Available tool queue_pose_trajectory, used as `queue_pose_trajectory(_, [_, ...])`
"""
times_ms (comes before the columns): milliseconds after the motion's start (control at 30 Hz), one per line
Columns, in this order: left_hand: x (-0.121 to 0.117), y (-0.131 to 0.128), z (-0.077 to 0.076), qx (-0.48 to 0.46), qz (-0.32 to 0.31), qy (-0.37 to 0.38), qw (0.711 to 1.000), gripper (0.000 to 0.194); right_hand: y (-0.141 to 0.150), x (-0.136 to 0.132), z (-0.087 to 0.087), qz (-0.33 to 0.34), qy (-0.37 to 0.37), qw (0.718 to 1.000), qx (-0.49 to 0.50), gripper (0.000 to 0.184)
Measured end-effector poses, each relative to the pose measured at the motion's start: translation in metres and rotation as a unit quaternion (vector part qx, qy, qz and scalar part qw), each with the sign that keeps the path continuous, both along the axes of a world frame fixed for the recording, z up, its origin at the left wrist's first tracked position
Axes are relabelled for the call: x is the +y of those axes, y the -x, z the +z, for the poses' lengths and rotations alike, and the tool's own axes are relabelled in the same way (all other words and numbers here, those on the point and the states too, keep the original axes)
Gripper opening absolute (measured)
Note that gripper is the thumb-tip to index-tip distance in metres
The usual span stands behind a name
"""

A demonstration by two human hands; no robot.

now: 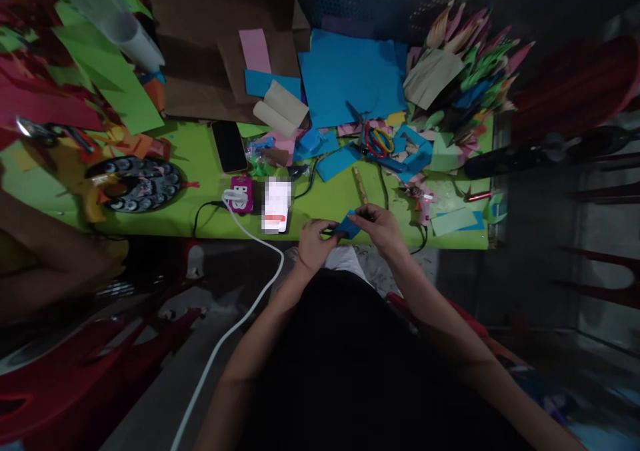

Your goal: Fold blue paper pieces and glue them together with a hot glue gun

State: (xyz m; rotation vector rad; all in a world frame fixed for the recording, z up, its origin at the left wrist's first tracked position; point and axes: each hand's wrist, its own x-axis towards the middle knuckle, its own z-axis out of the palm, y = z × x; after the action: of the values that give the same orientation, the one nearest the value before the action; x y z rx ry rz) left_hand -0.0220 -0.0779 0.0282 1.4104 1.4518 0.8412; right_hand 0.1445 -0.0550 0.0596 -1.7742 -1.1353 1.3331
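Note:
Just in front of my body, at the near edge of the green table (327, 201), I hold a small piece of blue paper (349, 226). My left hand (316, 241) pinches its left end, and something thin and dark shows by those fingers, too small to name. At the other end, the fingers of my right hand (381, 228) are closed on the paper's upper right edge. A phone with a lit screen (277, 201) lies left of my hands. Beyond them is a slim patterned stick (359, 184).
Scissors (377, 138) lie among blue paper scraps. A pink glue gun (425, 210) is to the right. A pink power socket (241, 194) with a white cable, a dark phone (229, 146) and large blue sheets (354, 74) are also here. Another person's arm (55, 251) is at left.

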Motion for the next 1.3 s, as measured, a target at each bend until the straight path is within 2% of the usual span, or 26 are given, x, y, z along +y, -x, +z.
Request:
queue_pose_trajectory(500, [-0.002,-0.002,-0.001,-0.015,0.006,0.0,1.0,0.019,0.0,-0.002,0.003,0.009,-0.003,0.999,0.037,0.038])
queue_pose_trajectory(900, [-0.006,-0.005,-0.006,-0.05,0.024,0.047,0.997,0.011,-0.006,-0.008,0.002,0.01,-0.011,1.0,0.011,0.036])
queue_pose_trajectory(1067, [-0.006,-0.005,-0.003,-0.059,0.024,0.044,0.997,0.011,-0.009,-0.01,0.0,0.005,0.0,1.0,0.014,0.034])
queue_pose_trajectory(1300, [-0.005,-0.004,-0.006,-0.054,0.031,0.049,0.997,0.01,-0.007,-0.012,0.005,0.004,-0.018,1.0,0.017,0.031])
